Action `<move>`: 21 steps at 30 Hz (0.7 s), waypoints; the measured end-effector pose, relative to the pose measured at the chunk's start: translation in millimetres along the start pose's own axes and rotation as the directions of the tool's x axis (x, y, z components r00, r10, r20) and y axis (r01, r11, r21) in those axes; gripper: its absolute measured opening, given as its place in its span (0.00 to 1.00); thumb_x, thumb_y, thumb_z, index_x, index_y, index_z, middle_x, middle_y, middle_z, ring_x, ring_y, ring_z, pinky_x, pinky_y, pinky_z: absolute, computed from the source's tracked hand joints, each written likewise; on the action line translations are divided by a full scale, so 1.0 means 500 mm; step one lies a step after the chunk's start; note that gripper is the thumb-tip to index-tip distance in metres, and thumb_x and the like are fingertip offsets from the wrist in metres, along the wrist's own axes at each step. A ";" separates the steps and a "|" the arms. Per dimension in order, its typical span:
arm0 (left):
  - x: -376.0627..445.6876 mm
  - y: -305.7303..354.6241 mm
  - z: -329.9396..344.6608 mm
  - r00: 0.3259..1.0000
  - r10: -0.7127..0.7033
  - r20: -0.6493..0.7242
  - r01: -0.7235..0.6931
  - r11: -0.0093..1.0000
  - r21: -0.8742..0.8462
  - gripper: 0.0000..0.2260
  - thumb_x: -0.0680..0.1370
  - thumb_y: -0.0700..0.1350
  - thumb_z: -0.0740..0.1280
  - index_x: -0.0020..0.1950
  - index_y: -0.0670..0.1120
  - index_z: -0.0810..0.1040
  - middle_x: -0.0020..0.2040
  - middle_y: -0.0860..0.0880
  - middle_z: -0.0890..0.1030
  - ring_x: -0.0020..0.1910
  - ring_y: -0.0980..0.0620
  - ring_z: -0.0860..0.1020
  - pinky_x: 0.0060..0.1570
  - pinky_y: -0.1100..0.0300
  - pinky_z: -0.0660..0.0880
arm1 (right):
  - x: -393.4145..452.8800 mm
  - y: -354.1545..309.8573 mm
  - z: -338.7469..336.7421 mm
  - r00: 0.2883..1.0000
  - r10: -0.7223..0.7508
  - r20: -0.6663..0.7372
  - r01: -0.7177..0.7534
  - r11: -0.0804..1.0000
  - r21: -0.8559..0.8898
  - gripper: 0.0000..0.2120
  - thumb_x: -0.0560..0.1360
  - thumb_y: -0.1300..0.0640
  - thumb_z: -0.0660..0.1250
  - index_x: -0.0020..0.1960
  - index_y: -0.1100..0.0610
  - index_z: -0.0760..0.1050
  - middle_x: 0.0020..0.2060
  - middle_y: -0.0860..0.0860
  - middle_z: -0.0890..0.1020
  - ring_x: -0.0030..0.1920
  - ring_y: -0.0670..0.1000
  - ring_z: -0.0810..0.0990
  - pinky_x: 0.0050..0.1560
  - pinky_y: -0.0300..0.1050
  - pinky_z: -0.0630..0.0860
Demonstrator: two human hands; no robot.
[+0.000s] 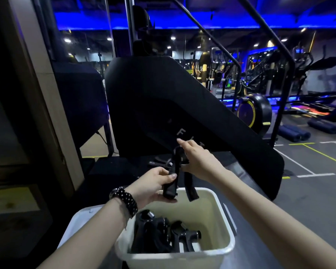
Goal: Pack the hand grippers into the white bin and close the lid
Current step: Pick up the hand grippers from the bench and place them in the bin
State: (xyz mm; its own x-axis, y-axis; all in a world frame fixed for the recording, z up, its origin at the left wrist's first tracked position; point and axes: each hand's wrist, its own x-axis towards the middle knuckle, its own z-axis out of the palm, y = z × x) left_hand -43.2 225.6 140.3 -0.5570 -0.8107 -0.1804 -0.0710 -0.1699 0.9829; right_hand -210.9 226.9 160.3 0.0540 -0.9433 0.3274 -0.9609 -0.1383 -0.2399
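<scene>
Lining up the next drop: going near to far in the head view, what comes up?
White bin with hand grippers inside → held hand gripper between left hand and right hand → loose gripper on black platform → black machine panel.

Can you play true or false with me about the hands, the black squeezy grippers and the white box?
1. The white bin is empty. False: black hand grippers already lie inside it.
2. The left hand holds a black hand gripper by one handle. True.
3. The held gripper is above the bin, not yet inside. True.
4. The bin's lid is shut. False: the bin stands open, and a white lid lies beside it on the left.
5. The right hand rests on the bin's rim. False: it is up at the top of the held gripper, with its forefinger stretched out.
6. The left wrist wears a watch with a dotted band. True.
</scene>
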 end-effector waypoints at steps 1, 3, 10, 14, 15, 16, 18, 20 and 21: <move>0.000 -0.009 0.002 1.000 -0.025 0.016 0.024 0.999 0.024 0.06 0.78 0.42 0.65 0.49 0.40 0.69 0.43 0.42 0.75 0.39 0.49 0.77 0.43 0.44 0.81 | -0.002 0.008 0.014 1.000 0.011 0.009 -0.011 1.000 0.005 0.37 0.70 0.56 0.69 0.75 0.50 0.56 0.67 0.51 0.67 0.60 0.60 0.74 0.58 0.52 0.73; 0.008 -0.030 0.003 0.998 -0.059 0.018 0.058 0.996 0.074 0.08 0.78 0.42 0.65 0.50 0.39 0.70 0.42 0.44 0.77 0.39 0.50 0.79 0.47 0.42 0.80 | -0.008 0.024 0.036 1.000 0.016 0.020 -0.017 0.999 0.048 0.35 0.69 0.57 0.70 0.73 0.50 0.60 0.66 0.51 0.68 0.60 0.59 0.74 0.59 0.51 0.72; 0.029 -0.055 -0.082 0.929 0.367 0.051 -0.190 0.355 0.915 0.38 0.70 0.67 0.61 0.75 0.58 0.51 0.73 0.58 0.55 0.73 0.58 0.52 0.72 0.55 0.53 | -0.032 0.070 0.094 0.995 -0.079 0.064 0.075 0.995 0.063 0.32 0.68 0.49 0.73 0.69 0.48 0.66 0.64 0.48 0.72 0.58 0.55 0.76 0.58 0.50 0.73; 0.060 -0.058 -0.151 0.888 0.448 0.103 -0.136 0.041 0.990 0.41 0.68 0.71 0.53 0.75 0.59 0.41 0.77 0.57 0.43 0.76 0.57 0.41 0.73 0.55 0.44 | -0.048 0.075 0.155 0.949 -0.126 0.289 0.150 0.987 -0.064 0.30 0.68 0.50 0.71 0.68 0.48 0.66 0.62 0.49 0.71 0.58 0.57 0.76 0.55 0.49 0.74; 0.069 -0.056 -0.167 0.888 0.449 0.105 -0.127 0.020 0.992 0.42 0.66 0.72 0.52 0.75 0.58 0.41 0.77 0.57 0.44 0.76 0.57 0.42 0.73 0.54 0.45 | -0.049 0.076 0.168 0.940 -0.118 0.321 0.152 0.985 -0.081 0.31 0.68 0.50 0.71 0.68 0.47 0.66 0.62 0.49 0.70 0.56 0.58 0.77 0.53 0.50 0.75; 0.081 -0.055 -0.185 0.891 0.441 0.106 -0.118 0.000 0.993 0.43 0.65 0.73 0.51 0.75 0.58 0.41 0.77 0.57 0.44 0.76 0.57 0.43 0.74 0.54 0.47 | -0.047 0.075 0.175 0.937 -0.116 0.330 0.152 0.985 -0.086 0.31 0.68 0.50 0.70 0.68 0.47 0.64 0.62 0.49 0.69 0.53 0.60 0.77 0.52 0.51 0.76; 0.110 -0.057 -0.218 0.902 0.414 0.127 -0.101 -0.084 0.991 0.44 0.66 0.71 0.56 0.75 0.57 0.43 0.77 0.56 0.46 0.76 0.55 0.46 0.75 0.51 0.50 | -0.044 0.074 0.185 0.940 -0.120 0.320 0.166 0.979 -0.120 0.31 0.67 0.51 0.69 0.68 0.48 0.63 0.61 0.48 0.69 0.47 0.62 0.78 0.46 0.51 0.76; 0.144 -0.062 -0.246 0.925 0.357 0.131 -0.072 -0.172 0.982 0.41 0.70 0.67 0.60 0.76 0.56 0.43 0.78 0.56 0.47 0.77 0.54 0.46 0.75 0.51 0.49 | -0.055 0.066 0.184 0.937 -0.175 0.302 0.235 0.956 -0.176 0.31 0.61 0.47 0.71 0.63 0.50 0.68 0.56 0.47 0.73 0.37 0.56 0.80 0.33 0.42 0.71; 0.164 -0.065 -0.257 0.936 0.330 0.121 -0.058 -0.194 0.979 0.40 0.72 0.66 0.60 0.76 0.56 0.42 0.78 0.56 0.46 0.77 0.54 0.45 0.74 0.52 0.48 | -0.063 0.060 0.182 0.933 -0.194 0.302 0.264 0.941 -0.212 0.32 0.56 0.45 0.72 0.59 0.50 0.71 0.52 0.46 0.75 0.31 0.51 0.79 0.28 0.40 0.66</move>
State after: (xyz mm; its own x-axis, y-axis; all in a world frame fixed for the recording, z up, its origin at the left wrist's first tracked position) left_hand 19.8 92.4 89.0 -0.6448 -0.7476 0.1594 -0.7643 0.6286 -0.1435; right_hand -216.6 224.7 59.5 0.3190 -0.9447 0.0765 -0.9474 -0.3155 0.0545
